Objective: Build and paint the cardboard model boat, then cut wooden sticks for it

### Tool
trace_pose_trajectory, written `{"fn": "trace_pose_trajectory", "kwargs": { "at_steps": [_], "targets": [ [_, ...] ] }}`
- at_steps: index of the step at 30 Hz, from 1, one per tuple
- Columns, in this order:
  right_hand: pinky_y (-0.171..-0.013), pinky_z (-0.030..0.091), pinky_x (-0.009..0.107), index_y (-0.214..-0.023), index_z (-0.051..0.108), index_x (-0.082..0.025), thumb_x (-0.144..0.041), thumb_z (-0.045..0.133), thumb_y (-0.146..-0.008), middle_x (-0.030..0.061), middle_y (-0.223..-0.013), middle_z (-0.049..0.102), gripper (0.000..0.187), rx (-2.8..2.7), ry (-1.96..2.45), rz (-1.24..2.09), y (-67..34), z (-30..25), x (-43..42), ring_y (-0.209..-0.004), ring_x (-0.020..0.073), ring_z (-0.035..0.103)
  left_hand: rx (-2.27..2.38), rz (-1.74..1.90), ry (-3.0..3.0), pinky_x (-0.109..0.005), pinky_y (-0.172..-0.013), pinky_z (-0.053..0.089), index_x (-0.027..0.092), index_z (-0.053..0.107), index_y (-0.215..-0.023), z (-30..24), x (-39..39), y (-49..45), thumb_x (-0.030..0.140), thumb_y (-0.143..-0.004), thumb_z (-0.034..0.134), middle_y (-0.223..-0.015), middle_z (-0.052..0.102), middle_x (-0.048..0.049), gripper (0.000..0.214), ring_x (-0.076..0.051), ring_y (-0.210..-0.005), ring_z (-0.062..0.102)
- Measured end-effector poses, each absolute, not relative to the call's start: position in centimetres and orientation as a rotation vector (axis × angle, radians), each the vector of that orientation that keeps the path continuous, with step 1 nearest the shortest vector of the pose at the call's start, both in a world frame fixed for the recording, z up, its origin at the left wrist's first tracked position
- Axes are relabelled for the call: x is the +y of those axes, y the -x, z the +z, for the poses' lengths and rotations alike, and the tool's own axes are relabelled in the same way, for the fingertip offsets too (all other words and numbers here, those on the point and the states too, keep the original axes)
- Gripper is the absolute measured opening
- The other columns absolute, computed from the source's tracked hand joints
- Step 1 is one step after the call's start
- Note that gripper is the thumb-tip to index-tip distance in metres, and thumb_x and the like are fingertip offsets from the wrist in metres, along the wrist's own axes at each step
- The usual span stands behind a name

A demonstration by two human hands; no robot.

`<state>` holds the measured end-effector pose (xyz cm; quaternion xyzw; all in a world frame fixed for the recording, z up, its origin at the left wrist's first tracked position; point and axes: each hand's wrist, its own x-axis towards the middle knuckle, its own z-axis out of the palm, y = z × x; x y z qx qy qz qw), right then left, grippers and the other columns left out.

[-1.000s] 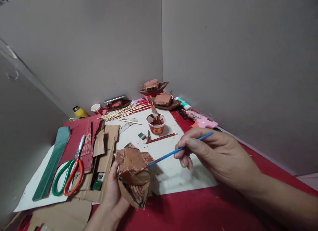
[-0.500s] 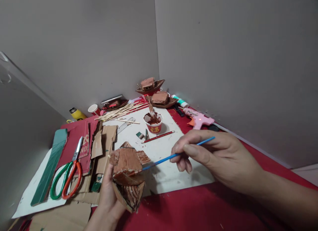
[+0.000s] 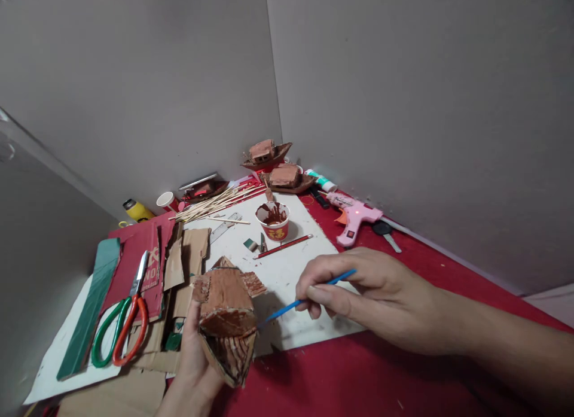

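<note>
Now, left grip [image 3: 196, 352] cupping cardboard boat [image 3: 225, 297]; right grip [image 3: 374, 306] pinching blue brush [image 3: 286, 310], tip shifted off cabin front [image 3: 228, 323], apparently working right-grip-side hull edge [image 3: 253, 341].

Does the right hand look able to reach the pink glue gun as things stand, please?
Probably yes: the pink glue gun lies just beyond the right hand with nothing visible between them, though the blue brush it holds may need setting down.

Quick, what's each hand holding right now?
Left hand: holding a brown cardboard model boat.
Right hand: closed, pinching a slim blue paintbrush.
</note>
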<state>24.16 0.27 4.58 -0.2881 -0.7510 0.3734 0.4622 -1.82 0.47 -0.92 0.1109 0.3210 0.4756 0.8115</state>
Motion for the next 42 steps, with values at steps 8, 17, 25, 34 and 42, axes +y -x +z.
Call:
{"fn": "trace_pose_trajectory", "kwargs": {
  "at_steps": [8, 17, 25, 34, 42],
  "targets": [
    [-0.061, 0.052, 0.021, -0.094, 0.068, -0.019, -0.017, 0.052, -0.090, 0.0043, -0.076, 0.071, 0.017, -1.808, 0.653, 0.926, -24.9, 5.3, -0.3, -0.068, 0.0131, 0.066, 0.795, 1.026, -0.225, -0.049, -0.089, 0.051, 0.022, 0.066, -0.120, -1.6, 0.6, 1.8, 0.042, -0.088, 0.049, -0.102, 0.076, -0.0107, 0.042, -0.031, -0.096, 0.069],
    [-0.073, 0.052, 0.022, -0.097, 0.069, -0.019, -0.013, 0.053, -0.088, 0.0051, -0.087, 0.074, 0.019, -2.006, 0.626, 0.847, -25.5, 5.7, -0.2, -0.079, 0.0139, 0.068, 0.791, 1.043, -0.208, -0.049, -0.092, 0.048, 0.022, 0.066, -0.121, -2.4, 0.8, 2.6, 0.042, -0.089, 0.049, -0.100, 0.076, -0.0109, 0.041, -0.031, -0.099, 0.068],
    [-0.059, 0.052, 0.021, -0.092, 0.068, -0.018, -0.020, 0.052, -0.091, 0.0041, -0.075, 0.070, 0.017, -1.760, 0.647, 0.951, -26.0, 5.8, 0.1, -0.067, 0.0131, 0.066, 0.914, 0.992, -0.281, -0.048, -0.089, 0.050, 0.023, 0.067, -0.118, -2.1, 0.8, 2.3, 0.046, -0.087, 0.048, -0.097, 0.077, -0.0090, 0.043, -0.033, -0.105, 0.065],
    [-0.062, 0.049, 0.019, -0.093, 0.066, -0.012, -0.019, 0.050, -0.093, 0.0054, -0.078, 0.069, 0.017, -1.881, 0.649, 0.846, -26.6, 6.1, 0.4, -0.069, 0.0102, 0.063, 0.805, 0.944, -0.521, -0.053, -0.088, 0.050, 0.026, 0.070, -0.113, -3.5, 1.0, 3.8, 0.051, -0.087, 0.041, -0.098, 0.077, -0.0074, 0.046, -0.037, -0.118, 0.056],
    [-0.065, 0.052, 0.019, -0.097, 0.064, -0.011, -0.015, 0.050, -0.092, 0.0059, -0.081, 0.069, 0.015, -1.873, 0.540, 0.962, -26.4, 6.0, 0.2, -0.071, 0.0102, 0.065, 0.731, 0.937, -0.451, -0.048, -0.093, 0.048, 0.023, 0.071, -0.112, -3.8, 1.0, 3.7, 0.048, -0.091, 0.040, -0.105, 0.075, -0.0072, 0.044, -0.032, -0.112, 0.061]
  ]
}}
